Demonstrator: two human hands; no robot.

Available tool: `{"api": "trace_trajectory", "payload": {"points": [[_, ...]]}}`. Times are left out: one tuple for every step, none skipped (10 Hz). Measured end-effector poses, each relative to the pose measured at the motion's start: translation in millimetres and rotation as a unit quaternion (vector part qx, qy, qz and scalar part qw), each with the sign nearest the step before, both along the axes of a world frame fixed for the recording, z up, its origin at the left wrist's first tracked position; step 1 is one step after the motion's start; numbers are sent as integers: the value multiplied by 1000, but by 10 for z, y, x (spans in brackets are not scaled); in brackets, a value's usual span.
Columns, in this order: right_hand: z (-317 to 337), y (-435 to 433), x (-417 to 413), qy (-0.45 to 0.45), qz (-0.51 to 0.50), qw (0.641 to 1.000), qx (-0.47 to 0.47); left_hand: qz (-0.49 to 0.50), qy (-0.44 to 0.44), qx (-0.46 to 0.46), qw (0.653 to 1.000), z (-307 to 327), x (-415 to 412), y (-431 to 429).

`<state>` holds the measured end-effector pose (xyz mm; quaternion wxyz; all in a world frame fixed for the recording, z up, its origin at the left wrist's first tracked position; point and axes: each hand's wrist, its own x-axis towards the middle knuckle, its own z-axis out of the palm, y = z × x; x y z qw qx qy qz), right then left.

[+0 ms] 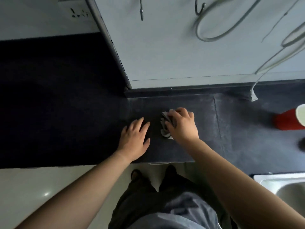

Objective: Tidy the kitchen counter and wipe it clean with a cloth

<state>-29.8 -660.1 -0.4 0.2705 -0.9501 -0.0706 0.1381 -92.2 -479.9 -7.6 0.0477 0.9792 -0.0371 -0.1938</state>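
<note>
A crumpled grey cloth (165, 128) lies on the dark counter (239, 129) in front of me. My right hand (182, 125) lies over the cloth, its fingers curled round the bunched fabric and pressing it to the counter. A hand's width to the left, my left hand (134, 140) rests flat on the counter with fingers spread and holds nothing.
A red cup (288, 119) with a white inside lies on its side at the right edge. A steel sink (279, 182) is at the lower right. A grey cable with a plug (253, 96) hangs down the wall. A wall corner (127, 85) juts out behind the hands.
</note>
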Motion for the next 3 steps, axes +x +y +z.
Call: {"api": "trace_trajectory", "payload": {"points": [[14, -55, -66, 2, 7, 1000, 7, 8, 4, -16, 1000, 3, -39, 16], [159, -154, -222, -9, -19, 999, 31, 24, -41, -74, 996, 153, -110, 51], [291, -260, -466, -55, -56, 995, 54, 41, -121, -154, 980, 270, -302, 149]]}}
